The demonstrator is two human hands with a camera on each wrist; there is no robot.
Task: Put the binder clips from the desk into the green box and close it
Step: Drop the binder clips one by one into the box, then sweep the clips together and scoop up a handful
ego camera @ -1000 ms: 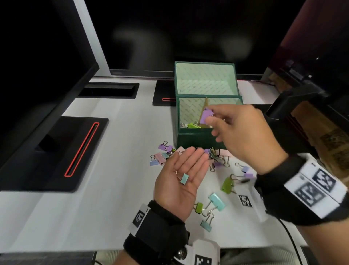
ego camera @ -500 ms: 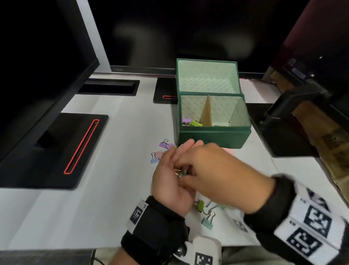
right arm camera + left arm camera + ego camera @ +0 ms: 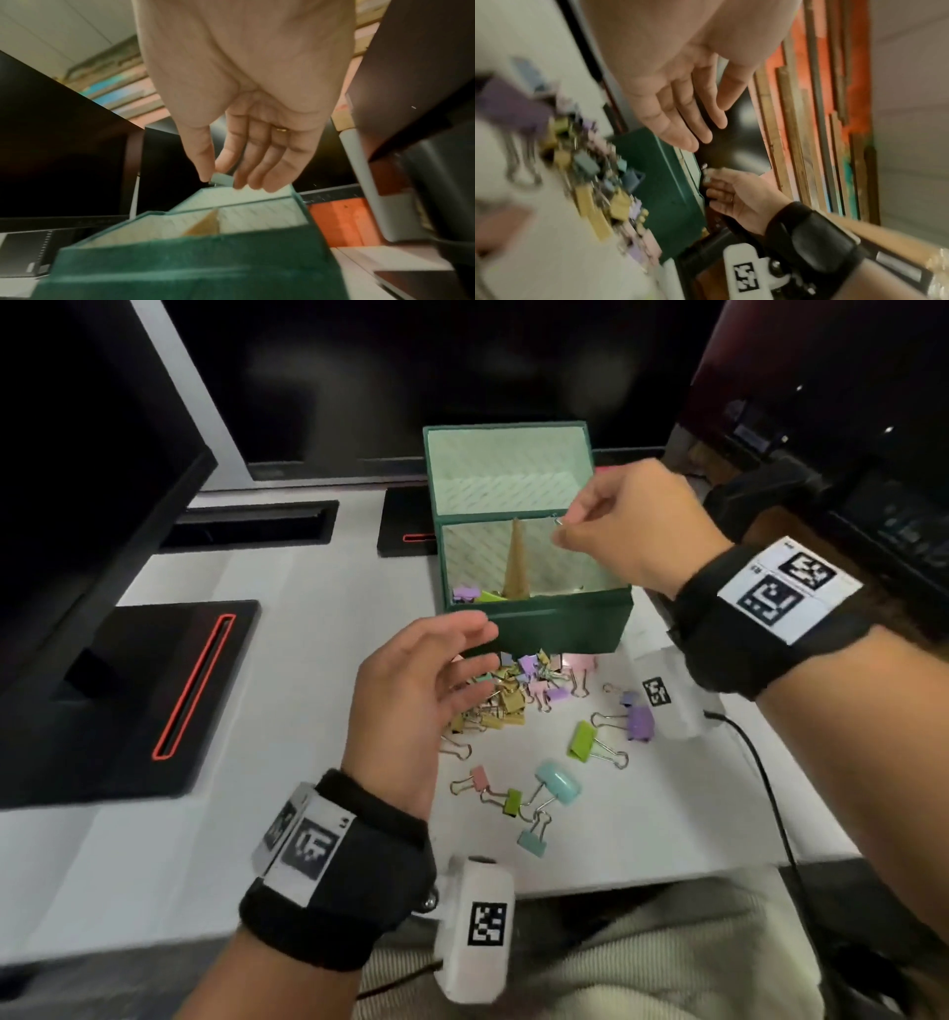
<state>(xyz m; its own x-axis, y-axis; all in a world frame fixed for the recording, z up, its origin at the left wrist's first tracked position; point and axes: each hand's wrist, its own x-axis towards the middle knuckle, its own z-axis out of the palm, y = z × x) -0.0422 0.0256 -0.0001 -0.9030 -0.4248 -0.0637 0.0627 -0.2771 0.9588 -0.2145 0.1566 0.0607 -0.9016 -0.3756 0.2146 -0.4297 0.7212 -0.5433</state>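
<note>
The green box (image 3: 560, 629) stands open on the white desk, its lid (image 3: 508, 469) upright behind it. My right hand (image 3: 560, 531) hovers over the box's right compartment and pinches a small pale-teal binder clip (image 3: 222, 179) between thumb and forefinger. Purple and green clips (image 3: 477, 594) lie in the left compartment. My left hand (image 3: 477, 660) is open and holds nothing, raised in front of the box above a heap of coloured binder clips (image 3: 513, 695). More clips (image 3: 560, 783) lie scattered nearer the desk's front edge. The left wrist view shows the left fingers (image 3: 687, 121) spread.
A black pad with a red slot (image 3: 169, 690) lies at the left under a dark monitor. A white marker block (image 3: 667, 701) and a black cable (image 3: 765, 778) sit right of the clips. A black stand (image 3: 760, 490) is at the far right.
My right hand took the teal clip from my left palm and carried it up over the box. The left palm is now bare and has lifted slightly.
</note>
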